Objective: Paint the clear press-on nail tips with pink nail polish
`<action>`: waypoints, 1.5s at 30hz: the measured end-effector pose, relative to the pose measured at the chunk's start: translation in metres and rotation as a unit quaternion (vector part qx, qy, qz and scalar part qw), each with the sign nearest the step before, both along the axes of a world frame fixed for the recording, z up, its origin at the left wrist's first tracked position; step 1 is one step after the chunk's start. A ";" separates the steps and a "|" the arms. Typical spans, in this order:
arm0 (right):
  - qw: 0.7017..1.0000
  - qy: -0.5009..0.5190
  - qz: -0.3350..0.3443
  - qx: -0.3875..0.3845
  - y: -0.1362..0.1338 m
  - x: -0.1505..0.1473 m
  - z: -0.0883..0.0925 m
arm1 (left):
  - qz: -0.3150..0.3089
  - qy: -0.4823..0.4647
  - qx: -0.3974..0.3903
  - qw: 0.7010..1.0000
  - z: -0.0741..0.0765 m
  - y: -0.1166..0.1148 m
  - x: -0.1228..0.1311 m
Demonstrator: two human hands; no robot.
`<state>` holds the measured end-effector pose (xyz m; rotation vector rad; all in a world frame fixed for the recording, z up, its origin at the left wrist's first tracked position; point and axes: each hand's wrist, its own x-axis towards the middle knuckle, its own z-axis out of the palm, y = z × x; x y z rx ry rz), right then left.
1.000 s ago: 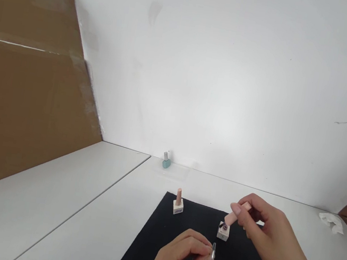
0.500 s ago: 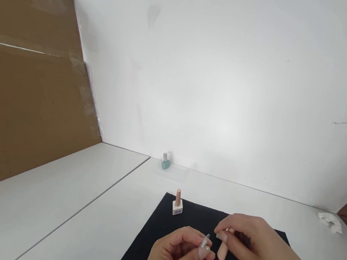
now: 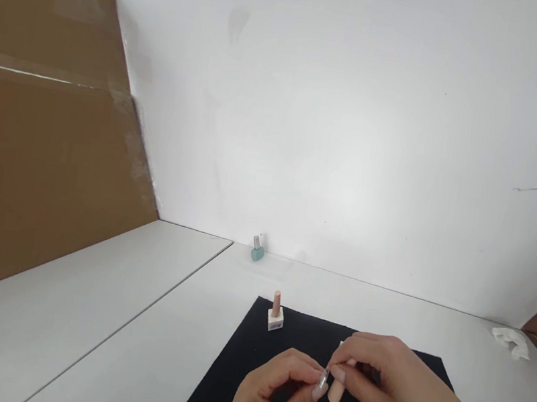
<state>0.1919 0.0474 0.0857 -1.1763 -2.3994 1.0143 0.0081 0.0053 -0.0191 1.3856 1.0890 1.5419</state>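
My left hand [image 3: 276, 392] is low in the middle over a black mat [image 3: 241, 373], pinching a small clear false nail [image 3: 323, 379] between thumb and fingers. My right hand [image 3: 376, 374] comes in from the right, closed on a pale pink nail polish brush cap [image 3: 336, 390] that points down right beside the clear nail. The open polish bottle is hidden behind my hands. A second capped pink polish bottle [image 3: 276, 312] with a white square base stands upright at the mat's far left corner.
A small teal polish bottle [image 3: 257, 249] stands by the white wall on the white table [image 3: 128, 315]. Brown cardboard [image 3: 29, 136] leans along the left side. A crumpled white tissue [image 3: 511, 341] lies at the far right, near a brown edge.
My right hand lifted the brush cap off the bottle near the mat's middle and brought it down and left to the clear nail. My left hand turned the nail slightly upward.
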 end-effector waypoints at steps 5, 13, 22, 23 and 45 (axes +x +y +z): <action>1.000 -0.011 -0.010 -0.014 0.000 -0.002 0.001 | -0.006 0.004 0.018 1.000 0.001 0.000 0.000; 0.999 0.024 -0.005 -0.043 0.000 -0.003 0.001 | -0.006 0.017 0.042 0.999 -0.002 0.000 0.001; 0.997 0.027 -0.013 -0.068 0.002 -0.002 0.000 | 0.017 0.059 0.097 0.993 0.000 -0.001 0.000; 0.998 0.022 -0.018 -0.061 0.002 -0.002 0.000 | 0.021 0.061 0.104 0.993 0.001 -0.001 0.000; 1.000 -0.007 0.011 -0.012 0.007 0.004 -0.007 | 0.019 0.074 0.099 0.992 -0.003 -0.001 -0.001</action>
